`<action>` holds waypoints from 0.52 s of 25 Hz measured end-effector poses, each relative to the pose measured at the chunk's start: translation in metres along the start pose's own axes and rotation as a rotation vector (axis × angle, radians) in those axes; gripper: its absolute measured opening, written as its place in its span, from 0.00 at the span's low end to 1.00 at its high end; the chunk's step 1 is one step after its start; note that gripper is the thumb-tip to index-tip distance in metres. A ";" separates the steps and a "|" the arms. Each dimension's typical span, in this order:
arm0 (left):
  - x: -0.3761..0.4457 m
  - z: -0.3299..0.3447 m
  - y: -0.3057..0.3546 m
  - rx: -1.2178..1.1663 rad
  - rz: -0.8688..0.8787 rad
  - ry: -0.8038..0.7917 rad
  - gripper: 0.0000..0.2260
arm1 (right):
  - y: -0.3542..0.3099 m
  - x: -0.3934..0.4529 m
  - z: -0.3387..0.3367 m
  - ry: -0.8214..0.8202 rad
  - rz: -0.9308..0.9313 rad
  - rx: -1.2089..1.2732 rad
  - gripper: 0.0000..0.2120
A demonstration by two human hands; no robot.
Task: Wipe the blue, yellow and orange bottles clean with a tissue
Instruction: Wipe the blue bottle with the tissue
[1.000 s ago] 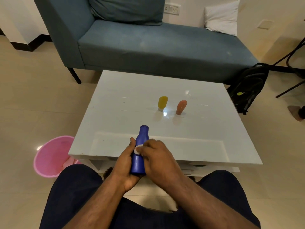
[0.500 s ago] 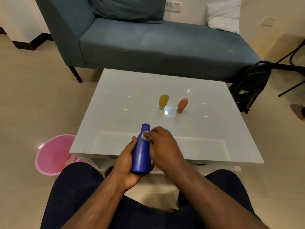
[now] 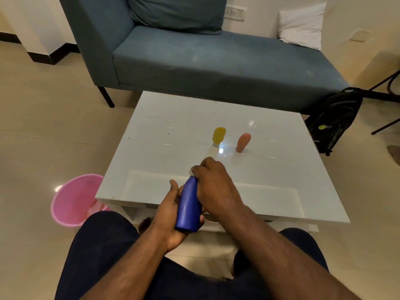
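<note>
Left hand (image 3: pixel 171 215) grips smooth blue plastic bottle (image 3: pixel 187 207) low, freeing neck; right hand (image 3: pixel 213 185) closes around white tissue (image 3: pixel 191 172) there. Yellow bottle (image 3: pixel 218 136), orange bottle (image 3: pixel 243 142) wait upright on table.

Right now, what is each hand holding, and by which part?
The left hand grips the blue bottle around its lower body. The right hand pinches a tissue over the bottle's neck and top.

Your left hand (image 3: pixel 171 215) and right hand (image 3: pixel 214 187) are bare, with no rings, watch or gloves showing. Both forearms are bare too; no sleeve reaches into view. You wear dark navy trousers (image 3: pixel 97 256) covering both thighs.
</note>
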State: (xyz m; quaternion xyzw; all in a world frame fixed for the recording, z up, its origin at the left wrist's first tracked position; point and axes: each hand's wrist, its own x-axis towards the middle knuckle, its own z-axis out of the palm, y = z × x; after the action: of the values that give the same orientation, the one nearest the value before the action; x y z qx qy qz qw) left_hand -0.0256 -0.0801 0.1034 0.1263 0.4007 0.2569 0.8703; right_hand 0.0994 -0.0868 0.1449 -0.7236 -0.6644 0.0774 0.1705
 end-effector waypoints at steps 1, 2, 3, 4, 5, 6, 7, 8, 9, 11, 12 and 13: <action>-0.001 0.000 0.000 -0.001 0.003 0.005 0.26 | -0.006 -0.004 0.002 -0.046 -0.048 -0.033 0.15; -0.001 0.000 0.001 0.004 0.008 0.013 0.25 | -0.011 -0.010 0.001 -0.091 -0.105 -0.055 0.15; -0.002 0.000 0.001 0.017 0.018 0.017 0.25 | -0.012 -0.010 -0.001 -0.116 -0.122 -0.064 0.16; -0.002 0.001 0.002 0.031 0.024 0.016 0.26 | -0.007 -0.003 -0.003 -0.099 -0.091 -0.069 0.17; -0.001 0.001 0.001 0.043 0.025 0.009 0.26 | -0.002 0.005 -0.005 -0.064 -0.043 -0.078 0.18; -0.001 0.001 0.000 0.054 0.026 0.003 0.26 | 0.000 0.009 -0.007 -0.041 0.002 -0.075 0.18; -0.001 0.001 0.000 0.062 0.029 0.000 0.27 | -0.001 0.009 -0.006 -0.031 0.019 -0.068 0.17; -0.001 0.002 0.000 0.057 0.028 0.005 0.26 | -0.004 0.004 -0.002 -0.040 0.000 -0.056 0.15; -0.002 0.003 0.001 0.043 0.024 0.002 0.26 | -0.008 -0.003 0.002 -0.071 -0.035 -0.043 0.14; -0.001 0.002 0.001 0.043 0.030 -0.005 0.27 | -0.009 -0.010 0.004 -0.106 -0.077 -0.013 0.15; 0.000 0.001 0.001 0.052 0.034 -0.005 0.28 | -0.004 -0.005 0.002 -0.076 -0.049 -0.009 0.16; 0.000 0.000 0.001 0.056 0.031 -0.003 0.29 | 0.000 0.001 -0.001 -0.046 -0.007 -0.008 0.17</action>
State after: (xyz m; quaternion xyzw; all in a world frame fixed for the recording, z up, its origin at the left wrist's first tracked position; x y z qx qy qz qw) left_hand -0.0258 -0.0793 0.1035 0.1570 0.4044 0.2588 0.8630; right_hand 0.1002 -0.0860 0.1457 -0.7198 -0.6710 0.0909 0.1526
